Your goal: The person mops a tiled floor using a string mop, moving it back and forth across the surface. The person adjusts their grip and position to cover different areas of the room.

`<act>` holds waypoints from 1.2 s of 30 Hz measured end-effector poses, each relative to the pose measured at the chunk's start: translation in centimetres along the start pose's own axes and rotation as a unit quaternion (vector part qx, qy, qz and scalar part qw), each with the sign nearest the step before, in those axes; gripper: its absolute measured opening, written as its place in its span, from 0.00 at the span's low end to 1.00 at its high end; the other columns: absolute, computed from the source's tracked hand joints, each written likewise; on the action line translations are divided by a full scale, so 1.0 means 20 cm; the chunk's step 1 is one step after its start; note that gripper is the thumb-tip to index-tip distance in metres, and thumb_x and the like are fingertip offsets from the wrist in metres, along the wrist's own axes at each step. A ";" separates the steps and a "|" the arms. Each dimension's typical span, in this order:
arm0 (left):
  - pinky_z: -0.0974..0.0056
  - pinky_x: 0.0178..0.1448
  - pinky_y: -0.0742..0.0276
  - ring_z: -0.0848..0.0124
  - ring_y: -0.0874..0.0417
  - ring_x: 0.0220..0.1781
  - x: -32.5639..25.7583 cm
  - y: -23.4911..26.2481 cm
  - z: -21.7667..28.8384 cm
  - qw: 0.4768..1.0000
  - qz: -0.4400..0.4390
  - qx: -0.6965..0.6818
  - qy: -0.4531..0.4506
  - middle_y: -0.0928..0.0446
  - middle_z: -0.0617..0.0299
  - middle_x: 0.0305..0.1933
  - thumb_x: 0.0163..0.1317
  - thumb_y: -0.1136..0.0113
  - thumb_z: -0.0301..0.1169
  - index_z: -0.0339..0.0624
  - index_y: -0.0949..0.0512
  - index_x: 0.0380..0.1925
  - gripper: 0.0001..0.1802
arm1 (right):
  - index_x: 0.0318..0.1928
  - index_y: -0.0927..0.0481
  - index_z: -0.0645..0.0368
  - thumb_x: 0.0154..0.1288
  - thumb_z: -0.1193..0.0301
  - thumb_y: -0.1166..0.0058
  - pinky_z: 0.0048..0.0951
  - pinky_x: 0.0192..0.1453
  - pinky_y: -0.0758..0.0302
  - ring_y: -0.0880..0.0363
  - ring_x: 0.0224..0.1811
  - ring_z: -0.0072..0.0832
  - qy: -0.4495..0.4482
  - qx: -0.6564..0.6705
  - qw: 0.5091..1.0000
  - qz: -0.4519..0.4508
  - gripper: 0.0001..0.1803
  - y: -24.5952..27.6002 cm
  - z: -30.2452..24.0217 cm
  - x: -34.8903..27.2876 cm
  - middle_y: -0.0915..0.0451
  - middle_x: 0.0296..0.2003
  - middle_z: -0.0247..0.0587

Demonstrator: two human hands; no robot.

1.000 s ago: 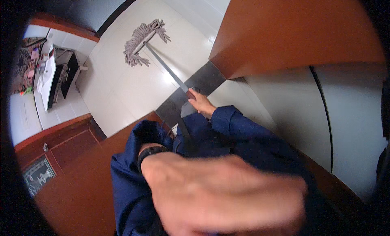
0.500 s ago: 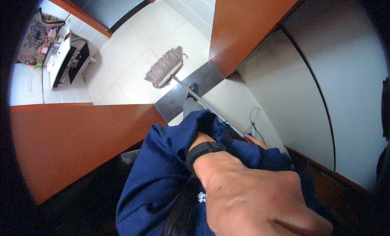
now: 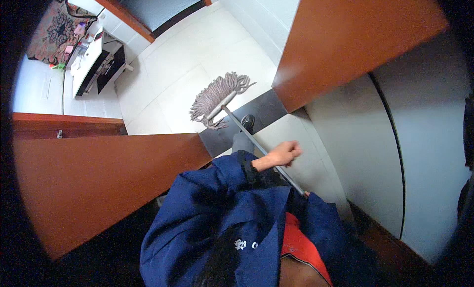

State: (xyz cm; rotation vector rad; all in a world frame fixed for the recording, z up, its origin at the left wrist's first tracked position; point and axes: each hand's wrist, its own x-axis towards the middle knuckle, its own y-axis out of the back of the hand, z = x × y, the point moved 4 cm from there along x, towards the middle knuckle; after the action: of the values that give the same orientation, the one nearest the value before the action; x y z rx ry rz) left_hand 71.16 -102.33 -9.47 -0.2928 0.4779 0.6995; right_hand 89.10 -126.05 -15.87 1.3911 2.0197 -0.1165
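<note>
A mop with grey-mauve strands and a slim grey handle rests on the pale floor tiles, at the edge of a dark threshold strip. Its handle slants toward me, down to the right. My right hand is closed at the handle's near end; the blue sleeve hides all but a bit of it. My left hand reaches across above the handle, its wrist over it. The fingers there are curled in and somewhat blurred, with nothing visible in them.
A reddish-brown door stands at left, and a brown panel rises at upper right. A pale curved cabinet lines the right side. At far left stand a white unit and a patterned cloth bag. My shoe is on the dark strip.
My left hand has moved from close before the camera down and forward to above the mop handle. The whole view has shifted somewhat. My right hand remains at the handle's end.
</note>
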 end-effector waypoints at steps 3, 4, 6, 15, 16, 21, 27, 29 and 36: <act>0.66 0.19 0.28 0.71 0.26 0.15 -0.03 0.42 -0.39 0.986 0.142 -0.012 0.090 0.29 0.60 0.18 0.60 0.51 0.39 0.37 0.32 0.28 0.14 | 0.58 0.37 0.59 0.61 0.70 0.54 0.28 0.53 0.33 0.26 0.49 0.35 0.014 -0.017 1.000 0.001 0.24 -0.05 -0.23 0.38 0.25 0.46 0.49; 0.66 0.20 0.27 0.70 0.25 0.16 -0.04 0.54 -0.48 0.974 0.176 -0.031 0.140 0.28 0.59 0.20 0.60 0.50 0.39 0.36 0.32 0.29 0.15 | 0.58 0.36 0.59 0.61 0.69 0.54 0.28 0.52 0.33 0.26 0.48 0.36 0.067 -0.013 0.998 0.002 0.23 -0.05 -0.36 0.53 0.24 0.45 0.49; 0.63 0.28 0.24 0.69 0.23 0.25 -0.05 0.72 -0.60 0.957 0.212 -0.064 0.185 0.27 0.56 0.27 0.61 0.52 0.44 0.34 0.32 0.34 0.20 | 0.56 0.35 0.59 0.61 0.68 0.54 0.30 0.50 0.31 0.25 0.47 0.39 0.127 -0.008 0.992 -0.002 0.23 -0.08 -0.64 0.86 0.24 0.43 0.50; 0.56 0.42 0.27 0.58 0.24 0.42 0.01 1.62 -0.78 0.852 0.264 -0.448 0.058 0.26 0.48 0.42 0.64 0.61 0.49 0.33 0.31 0.43 0.26 | 0.59 0.40 0.53 0.60 0.62 0.57 0.40 0.35 0.26 0.23 0.29 0.44 0.021 -0.055 0.992 -0.109 0.26 -0.50 -1.70 2.03 0.24 0.38 0.54; 0.54 0.40 0.27 0.57 0.24 0.42 0.00 1.71 -0.82 0.838 0.312 -0.437 0.100 0.26 0.48 0.41 0.64 0.60 0.46 0.33 0.30 0.41 0.24 | 0.60 0.42 0.53 0.60 0.63 0.58 0.39 0.30 0.25 0.22 0.23 0.42 0.006 -0.004 0.989 -0.151 0.27 -0.53 -1.72 2.03 0.24 0.37 0.54; 0.58 0.36 0.26 0.55 0.22 0.33 0.04 1.67 -0.82 0.965 0.211 0.142 0.056 0.24 0.50 0.28 0.42 0.38 0.36 0.38 0.25 0.27 0.15 | 0.63 0.49 0.52 0.59 0.66 0.58 0.38 0.24 0.26 0.25 0.15 0.39 0.045 -0.063 0.988 -0.134 0.31 -0.52 -1.63 1.83 0.23 0.22 0.52; 0.58 0.35 0.26 0.57 0.20 0.32 0.15 0.91 -0.84 0.957 0.111 0.245 -0.105 0.22 0.51 0.28 0.31 0.29 0.39 0.40 0.23 0.29 0.23 | 0.65 0.53 0.51 0.59 0.70 0.56 0.36 0.46 0.30 0.26 0.45 0.46 0.004 -0.035 0.982 -0.184 0.34 -0.19 -1.09 1.18 0.28 0.45 0.57; 0.55 0.38 0.26 0.55 0.22 0.36 0.15 0.55 -0.85 0.961 0.009 0.262 -0.091 0.24 0.50 0.35 0.46 0.40 0.38 0.35 0.25 0.33 0.18 | 0.64 0.49 0.50 0.59 0.68 0.56 0.34 0.46 0.30 0.25 0.43 0.45 0.012 -0.067 0.982 -0.175 0.33 -0.07 -0.89 0.89 0.27 0.45 0.57; 0.48 0.49 0.26 0.52 0.23 0.42 0.27 -0.30 -1.06 0.698 -0.030 -0.558 0.448 0.27 0.43 0.42 0.64 0.57 0.35 0.30 0.31 0.42 0.17 | 0.62 0.42 0.50 0.58 0.67 0.48 0.32 0.46 0.30 0.24 0.43 0.40 0.040 -0.082 0.989 -0.113 0.31 0.33 -0.50 0.01 0.26 0.43 0.55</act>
State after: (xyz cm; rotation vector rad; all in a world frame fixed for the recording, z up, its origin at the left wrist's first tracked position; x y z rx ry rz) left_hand 71.96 -112.51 -29.66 -1.8720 0.9172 0.6778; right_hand 90.01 -118.76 -6.42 1.0791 2.1959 0.0084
